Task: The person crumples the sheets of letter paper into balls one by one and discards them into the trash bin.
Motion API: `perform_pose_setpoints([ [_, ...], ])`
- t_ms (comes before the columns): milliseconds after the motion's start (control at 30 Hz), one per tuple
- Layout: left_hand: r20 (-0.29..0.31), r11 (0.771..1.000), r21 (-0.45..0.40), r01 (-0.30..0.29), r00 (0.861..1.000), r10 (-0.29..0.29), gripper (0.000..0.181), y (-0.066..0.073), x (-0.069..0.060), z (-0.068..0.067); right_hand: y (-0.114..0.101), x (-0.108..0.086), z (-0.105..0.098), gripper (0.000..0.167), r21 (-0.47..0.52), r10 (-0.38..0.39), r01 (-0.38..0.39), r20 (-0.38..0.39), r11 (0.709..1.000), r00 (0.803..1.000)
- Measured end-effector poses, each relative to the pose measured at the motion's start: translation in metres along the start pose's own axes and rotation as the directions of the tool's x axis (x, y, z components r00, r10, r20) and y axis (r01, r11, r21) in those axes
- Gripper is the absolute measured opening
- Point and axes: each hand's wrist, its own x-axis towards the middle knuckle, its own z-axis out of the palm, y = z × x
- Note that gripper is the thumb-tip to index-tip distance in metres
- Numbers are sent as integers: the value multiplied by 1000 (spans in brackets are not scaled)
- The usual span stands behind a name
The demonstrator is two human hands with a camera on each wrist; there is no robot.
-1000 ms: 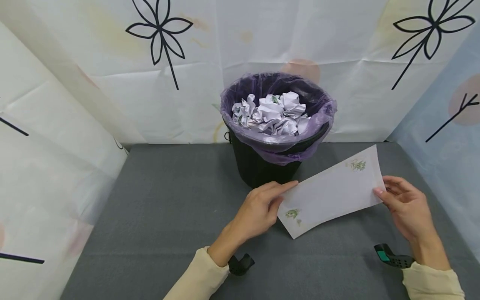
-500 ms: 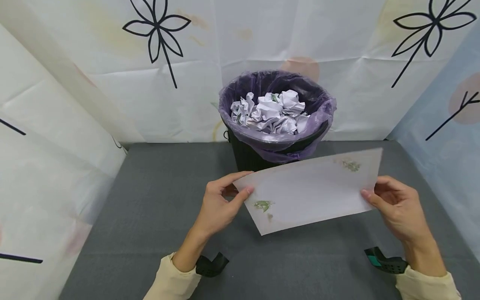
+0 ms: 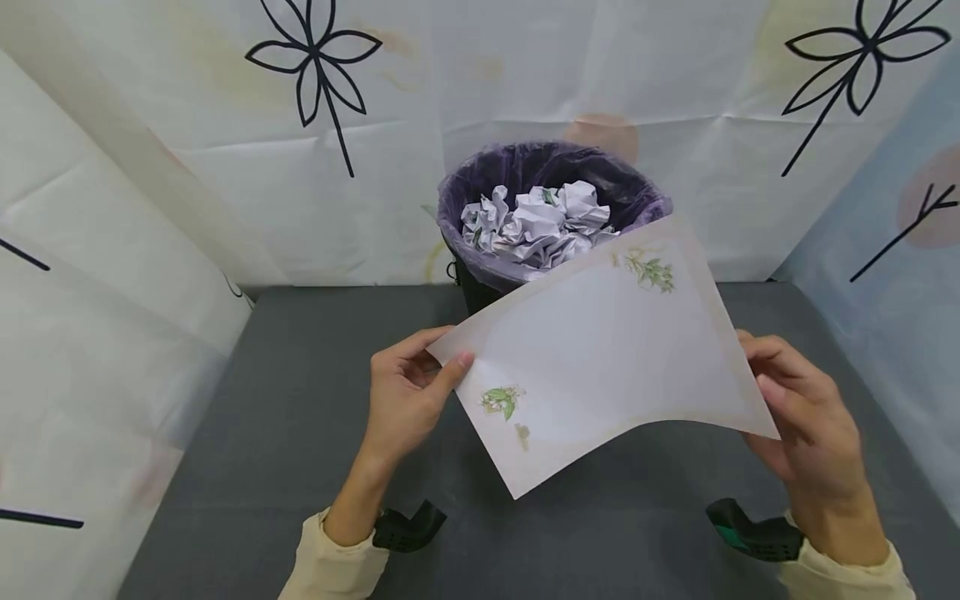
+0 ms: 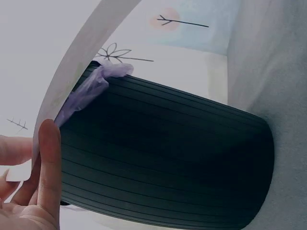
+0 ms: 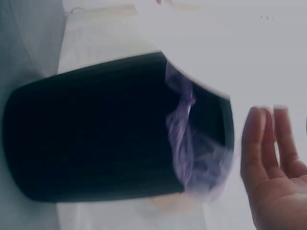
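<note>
Apparently mid-prep: sheet (image 3: 592, 350) held up flat, R hand (image 3: 817, 433) only loosely at its edge

L hand (image 3: 405, 400) pinches one corner of the sheet, thumb on the near face; left wrist view backs this up, paper btwn the digits. R hand is at the opp. side, fingers fairly straight & nothing clearly gripped; right wrist view is blurry, so can't tell if it touches the edge or sits just beside it. Sheet is uncrumpled, w/ leafy sprigs (image 3: 501, 402) nr two corners, tilted, bowed along its lower edge, above the grey table (image 3: 337, 350) & partly hiding the bin (image 4: 168, 143) in the head view. Bin stands upright w/ a purple liner (image 3: 648, 187), crumpled paper (image 3: 540, 218) piled inside.

Step in hand, imo: getting a hold on the flat sheet, prior to any scrunching. Next move prob. calls for R hand to take the free side firmly, then both hands to draw inward & squash it into a ball, poss. for the bin. Main risk: L hand has a corner only, so the loose side may flop or swing, & springy paper likely bounces back unless squeezed hard
</note>
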Motion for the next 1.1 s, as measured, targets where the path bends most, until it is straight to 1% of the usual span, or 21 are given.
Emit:
perform_pose_setpoints([
  [67, -2, 1000, -11, 10, 1000, -10, 28, 2, 0, 0, 1, 5, 8, 26, -131, 1, 0, 11, 991, 1000],
  [100, -3, 1000, -17, 16, 1000, -16, 28, 3, 1, 0, 2, 7, 12, 26, -210, 5, -4, 4, 978, 1000],
  [133, -1, 1000, -23, 21, 1000, -21, 29, 4, 1, 1, 3, 8, 16, 28, -294, 17, -21, -15, 956, 1000],
  [200, 2, 999, -37, 30, 1000, -30, 29, 5, 1, 1, 5, 11, 23, 37, -442, 42, -56, -42, 895, 998],
  [267, 7, 999, -44, 31, 1000, -31, 29, 7, 2, 2, 8, 14, 28, 42, -524, 68, -96, -73, 847, 995],
  [367, 17, 998, -49, 27, 1000, -26, 29, 10, 3, 3, 12, 16, 32, 39, -570, 90, -133, -103, 811, 991],
  [433, 25, 998, -51, 23, 999, -22, 30, 11, 4, 3, 13, 18, 34, 35, -573, 107, -155, -117, 805, 987],
  [467, 29, 998, -51, 22, 999, -20, 30, 12, 4, 3, 13, 18, 34, 35, -573, 125, -172, -122, 801, 985],
  [567, 37, 998, -52, 18, 999, -16, 29, 15, 6, 4, 12, 19, 36, 39, -595, 206, -236, -118, 769, 971],
  [600, 39, 999, -50, 17, 999, -15, 29, 16, 6, 4, 12, 20, 36, 43, -605, 240, -261, -116, 753, 964],
  [700, 45, 999, -42, 18, 999, -16, 28, 18, 7, 3, 11, 21, 37, 55, -654, 343, -331, -115, 680, 932],
  [767, 54, 999, -34, 18, 998, -16, 29, 20, 7, 3, 10, 21, 38, 61, -689, 386, -366, -133, 626, 913],
  [800, 59, 999, -30, 18, 998, -16, 29, 21, 7, 3, 11, 22, 38, 63, -699, 390, -370, -140, 613, 910],
  [833, 63, 999, -27, 18, 998, -16, 29, 21, 7, 3, 12, 22, 38, 64, -704, 384, -368, -145, 607, 912],
  [900, 74, 1000, -22, 18, 997, -16, 30, 23, 8, 3, 14, 24, 38, 64, -708, 343, -347, -156, 615, 926],
  [1000, 99, 999, -30, 22, 995, -19, 31, 25, 8, 2, 20, 25, 39, 61, -698, 239, -282, -162, 658, 957],
  [1067, 119, 998, -58, 32, 993, -25, 27, 25, 9, 2, 25, 25, 40, 60, -704, 186, -260, -182, 661, 966],
  [1100, 135, 994, -102, 46, 990, -32, 23, 25, 9, 2, 26, 25, 40, 59, -706, 165, -252, -190, 662, 968],
])
